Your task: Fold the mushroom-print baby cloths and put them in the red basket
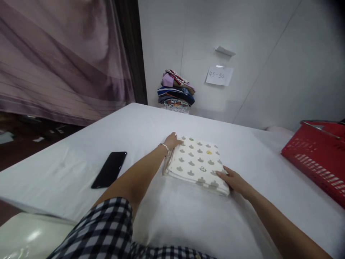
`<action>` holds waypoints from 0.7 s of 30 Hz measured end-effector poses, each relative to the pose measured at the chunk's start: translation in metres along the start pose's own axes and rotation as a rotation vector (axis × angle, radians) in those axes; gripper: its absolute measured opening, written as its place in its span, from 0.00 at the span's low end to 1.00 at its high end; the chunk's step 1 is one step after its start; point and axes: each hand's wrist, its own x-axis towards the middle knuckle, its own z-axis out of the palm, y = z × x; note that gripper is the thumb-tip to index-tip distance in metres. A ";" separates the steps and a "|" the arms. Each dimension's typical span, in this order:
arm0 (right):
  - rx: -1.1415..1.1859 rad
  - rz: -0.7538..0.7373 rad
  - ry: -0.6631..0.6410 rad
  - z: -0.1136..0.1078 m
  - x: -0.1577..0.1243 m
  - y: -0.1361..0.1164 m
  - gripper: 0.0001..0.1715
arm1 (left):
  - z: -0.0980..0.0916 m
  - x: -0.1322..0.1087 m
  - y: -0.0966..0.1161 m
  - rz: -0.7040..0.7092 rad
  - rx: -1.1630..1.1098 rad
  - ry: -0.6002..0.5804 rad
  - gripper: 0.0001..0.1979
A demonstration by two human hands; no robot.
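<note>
A folded white cloth (pixel 195 158) with grey, green and yellow motifs lies flat on the white-covered table (pixel 145 122). My left hand (pixel 173 141) grips its far left edge, thumb on top and the other fingers hidden beyond or under the fold. At the near right corner, my right hand (pixel 232 180) pinches the cloth, its thumb on the upper face and its fingers beneath the edge. Several layers show along the cloth's left and near sides.
A black phone (pixel 110 169) lies left of my left forearm. Folded clothes (pixel 176 91) are piled by the wall at the table's far edge. A red plastic basket (pixel 318 154) stands on the right. A paper reading "45-50" (pixel 219 76) hangs on the wall; a curtain (pixel 64 54) hangs at left.
</note>
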 end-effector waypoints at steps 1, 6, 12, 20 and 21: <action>-0.098 -0.011 0.040 -0.002 0.000 0.002 0.46 | 0.000 -0.004 -0.002 -0.005 0.007 0.006 0.38; -0.387 -0.329 0.359 -0.001 0.005 -0.006 0.38 | 0.008 -0.054 0.004 0.238 0.133 0.106 0.29; -0.686 -0.715 0.168 0.056 0.009 -0.023 0.37 | 0.034 -0.131 -0.015 0.595 0.422 -0.014 0.28; -0.771 -0.699 0.130 0.067 0.008 -0.019 0.36 | 0.026 -0.143 -0.034 0.564 0.285 0.099 0.20; -0.758 -0.701 0.139 0.066 0.005 -0.019 0.35 | 0.025 -0.143 -0.038 0.535 0.237 0.139 0.19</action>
